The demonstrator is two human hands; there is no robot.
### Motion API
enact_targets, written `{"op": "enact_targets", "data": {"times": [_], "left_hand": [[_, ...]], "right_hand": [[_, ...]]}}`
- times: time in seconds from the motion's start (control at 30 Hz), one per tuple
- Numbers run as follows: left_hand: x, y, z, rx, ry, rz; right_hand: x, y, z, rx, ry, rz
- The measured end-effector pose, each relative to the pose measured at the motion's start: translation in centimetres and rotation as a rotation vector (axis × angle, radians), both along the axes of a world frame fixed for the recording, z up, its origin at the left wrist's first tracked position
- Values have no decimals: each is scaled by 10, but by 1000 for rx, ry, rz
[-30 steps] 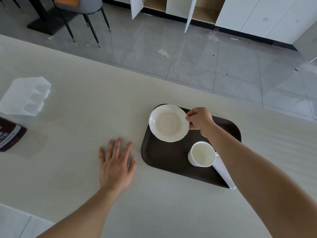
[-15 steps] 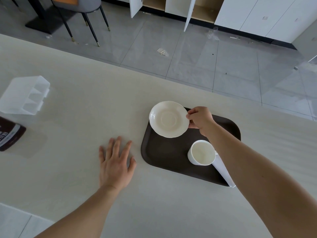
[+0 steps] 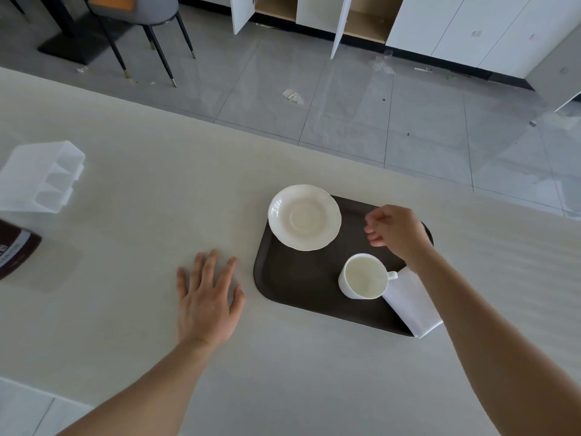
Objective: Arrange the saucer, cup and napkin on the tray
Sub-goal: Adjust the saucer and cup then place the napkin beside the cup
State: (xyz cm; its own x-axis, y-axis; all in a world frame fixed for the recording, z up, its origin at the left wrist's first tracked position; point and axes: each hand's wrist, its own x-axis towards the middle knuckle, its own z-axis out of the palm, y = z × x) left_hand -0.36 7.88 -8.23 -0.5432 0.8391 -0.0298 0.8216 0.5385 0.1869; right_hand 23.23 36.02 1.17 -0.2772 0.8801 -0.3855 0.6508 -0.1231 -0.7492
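Saucer point(image 3: 304, 217) is sitting on the far-left corner of the dark brown tray point(image 3: 292, 284), w/ its far-left edge hanging out past the tray rim a bit, nobody touching it. White, scalloped rim, right way up. Right hand point(image 3: 396, 231) is over the far-right part of the tray, just beside the saucer but clearly apart from it, fingers loosely curled and holding nothing, so it's let go. Cup point(image 3: 364, 276) is white, upright, looks empty, standing on the near-right part of the tray w/ its handle pointing right. Napkin point(image 3: 412, 303) is folded, white, right next to the cup on the handle side, and its near corner sticks out over the tray's near-right edge. Can't tell if cup handle actually touches napkin. Left hand point(image 3: 207, 297) is flat on the pale table point(image 3: 132, 171), palm down, fingers spread, near the tray's left edge but not on it, gripping nothing. Off to the far left there's a clear plastic organizer thing point(image 3: 41, 177) and a dark brown packet point(image 3: 14, 250), well away from the tray.
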Motion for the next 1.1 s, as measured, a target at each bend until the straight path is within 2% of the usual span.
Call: {"op": "enact_targets", "data": {"times": [0.1,0.23,0.37,0.57,0.93,1.1], "left_hand": [[1,0,-1,11,-1,1],[1,0,-1,33,8,1],[2,1,2,41,10,5],[2,0,2,34,18,0],[0,0,-3,55,35,1],[0,0,-2,55,30,4]], "right_hand": [[52,-18,10,72,-68,60],[89,-40,17,186,-288,303],[86,-52,10,283,-291,405],[78,-53,2,439,-325,466],[72,-39,9,392,-356,560],[74,-37,4,500,-275,392]]}}
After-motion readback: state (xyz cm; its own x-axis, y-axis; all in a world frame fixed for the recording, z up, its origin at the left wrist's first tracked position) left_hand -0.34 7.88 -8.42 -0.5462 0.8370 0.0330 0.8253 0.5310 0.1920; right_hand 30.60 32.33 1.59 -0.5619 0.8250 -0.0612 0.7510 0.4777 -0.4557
